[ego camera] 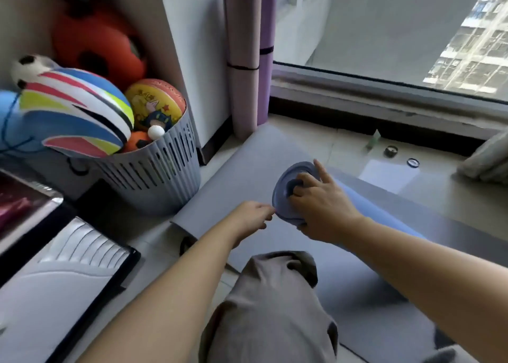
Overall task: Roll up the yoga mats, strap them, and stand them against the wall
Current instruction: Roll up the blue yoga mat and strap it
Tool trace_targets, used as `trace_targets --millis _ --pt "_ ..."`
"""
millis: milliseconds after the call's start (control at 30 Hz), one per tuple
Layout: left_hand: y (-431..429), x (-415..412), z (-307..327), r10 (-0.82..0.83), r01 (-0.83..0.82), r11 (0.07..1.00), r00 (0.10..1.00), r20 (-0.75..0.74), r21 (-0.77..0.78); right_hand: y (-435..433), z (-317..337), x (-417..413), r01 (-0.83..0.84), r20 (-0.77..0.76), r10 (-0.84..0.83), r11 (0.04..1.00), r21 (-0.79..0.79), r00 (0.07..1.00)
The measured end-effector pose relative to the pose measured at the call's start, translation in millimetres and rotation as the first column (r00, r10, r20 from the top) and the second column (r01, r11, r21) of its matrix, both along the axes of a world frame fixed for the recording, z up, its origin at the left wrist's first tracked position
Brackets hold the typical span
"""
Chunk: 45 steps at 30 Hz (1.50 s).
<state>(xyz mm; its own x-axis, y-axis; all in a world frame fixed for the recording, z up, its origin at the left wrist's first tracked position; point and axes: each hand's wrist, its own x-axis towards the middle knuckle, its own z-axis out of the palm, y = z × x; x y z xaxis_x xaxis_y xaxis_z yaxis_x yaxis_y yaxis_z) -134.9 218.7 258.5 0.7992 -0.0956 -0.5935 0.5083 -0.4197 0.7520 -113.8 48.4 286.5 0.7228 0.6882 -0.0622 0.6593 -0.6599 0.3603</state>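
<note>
Two rolled yoga mats stand upright in the upper middle of the frame, in the corner where the white wall meets the window [398, 32]. The mauve mat [243, 46] is in front and has a thin black strap around it. The purple mat [266, 27] stands just behind it, touching it, and has a dark strap too.

A third mat, the blue-grey yoga mat [242, 175], lies on the tiled floor in the centre. It is rolled only in part: the flat part spreads toward the wall, and the roll lies across it toward the right. The spiral end of the roll [286, 178] faces the camera.

The right hand [321, 208] holds this end. Several fingers are curled at the middle of the spiral, the index finger points up, and the thumb is under the roll. The left hand [251, 217] is just beside it and pinches the outer edge of the roll at the lower left. The two hands are close but do not touch.

A knee in grey trousers [275, 307] is at the bottom centre. At the left stands a grey slotted basket [154, 175] full of balls, among them a striped ball [82, 115] and a yellow cartoon ball [155, 104].
</note>
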Motion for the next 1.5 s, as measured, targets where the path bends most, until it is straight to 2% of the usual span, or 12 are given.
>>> trace_targets --millis 67,267,367,533,700,833,933,1033,1133,1267,1400,1500 --pt "43 -2 -38 0.086 -0.087 0.994 0.996 0.010 0.065 40 -40 15 -0.084 -0.089 0.079 0.995 -0.052 0.993" --pt "121 -25 -139 0.301 -0.287 0.933 0.953 -0.035 0.216 113 -129 29 -0.205 -0.249 0.155 0.961 -0.186 0.956" --pt "141 -41 -187 0.258 -0.194 0.905 0.958 -0.126 0.379 134 -162 32 -0.254 -0.314 0.170 0.933 -0.253 0.934" --pt "156 -52 -261 0.092 0.064 0.825 0.965 -0.245 0.562 157 -201 39 -0.328 -0.431 0.178 0.895 -0.303 0.884" --pt "163 -45 -300 -0.148 0.320 0.734 0.936 -0.319 0.599 167 -234 44 -0.378 -0.480 0.199 0.871 -0.313 0.855" --pt "170 -35 -320 -0.153 0.368 0.719 0.912 -0.381 0.590 166 -243 46 -0.387 -0.499 0.212 0.880 -0.277 0.840" --pt "169 -32 -314 -0.120 0.260 0.690 0.962 -0.247 0.675 162 -235 46 -0.385 -0.488 0.228 0.888 -0.251 0.843" --pt "167 -33 -286 -0.092 -0.005 0.676 0.992 0.091 0.737 154 -213 45 -0.362 -0.486 0.229 0.911 -0.200 0.844" --pt "157 -31 -242 -0.037 -0.219 0.744 0.930 0.366 0.631 139 -181 40 -0.333 -0.434 0.240 0.931 -0.152 0.868" --pt "130 -20 -162 0.139 -0.340 0.881 0.851 0.507 0.329 108 -139 30 -0.267 -0.334 0.231 0.962 -0.065 0.914" --pt "92 -12 -77 0.254 -0.335 0.942 0.755 0.605 0.022 59 -84 18 -0.232 -0.119 0.238 0.971 0.066 0.964" --pt "53 -12 -16 0.313 -0.276 0.948 0.712 0.629 -0.159 7 -33 6 -0.161 -0.028 0.170 0.967 0.199 0.985"
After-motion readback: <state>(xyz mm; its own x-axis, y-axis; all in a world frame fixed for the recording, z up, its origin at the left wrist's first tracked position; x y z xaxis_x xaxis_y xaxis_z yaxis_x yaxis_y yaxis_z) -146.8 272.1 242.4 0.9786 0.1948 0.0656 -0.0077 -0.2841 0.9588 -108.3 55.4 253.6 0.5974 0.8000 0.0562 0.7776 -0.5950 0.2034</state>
